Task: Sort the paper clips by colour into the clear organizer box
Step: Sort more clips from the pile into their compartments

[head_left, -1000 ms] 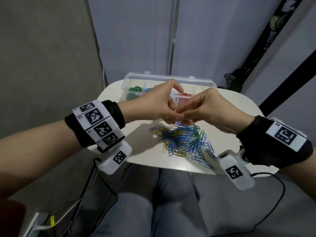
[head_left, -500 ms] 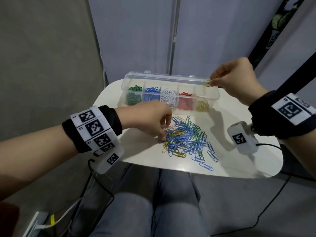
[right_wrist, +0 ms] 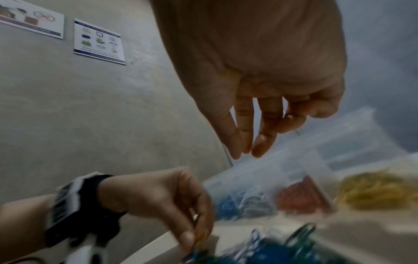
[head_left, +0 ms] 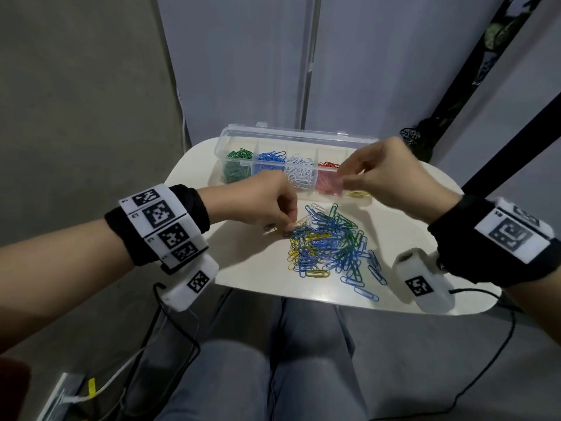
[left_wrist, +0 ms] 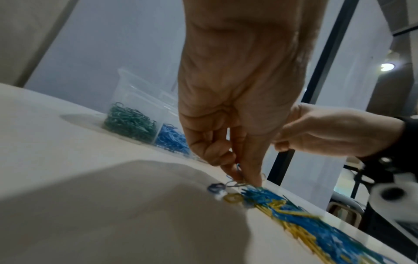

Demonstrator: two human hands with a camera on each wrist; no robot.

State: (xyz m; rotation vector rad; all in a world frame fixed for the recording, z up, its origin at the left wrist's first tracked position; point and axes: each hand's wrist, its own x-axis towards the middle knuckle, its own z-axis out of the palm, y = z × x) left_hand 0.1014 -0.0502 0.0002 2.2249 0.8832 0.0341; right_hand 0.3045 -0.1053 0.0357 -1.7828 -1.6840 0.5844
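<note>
A clear organizer box [head_left: 297, 136] stands open at the table's back, with green, blue, white, red and yellow clips in separate compartments. In front of it lies a mixed pile of paper clips [head_left: 331, 241], mostly blue, yellow and green. My left hand [head_left: 288, 230] reaches down to the pile's left edge, where thumb and forefinger pinch a paper clip [left_wrist: 237, 169]. My right hand [head_left: 343, 174] hovers over the box's red and yellow compartments. Its fingers [right_wrist: 262, 142] are relaxed and hold nothing. The yellow clips [right_wrist: 373, 189] lie below it.
The small white table [head_left: 425, 244] has rounded corners and a near edge just above my knees [head_left: 273, 375]. A grey wall stands at the left and a pale curtain behind. Cables [head_left: 182, 335] hang under the left wrist, and a dark plant [head_left: 409, 138] is at the back right.
The right hand, which held a yellow clip over the box's right end, has come down and left with its fingers now empty. The left hand stayed at the pile's left edge.
</note>
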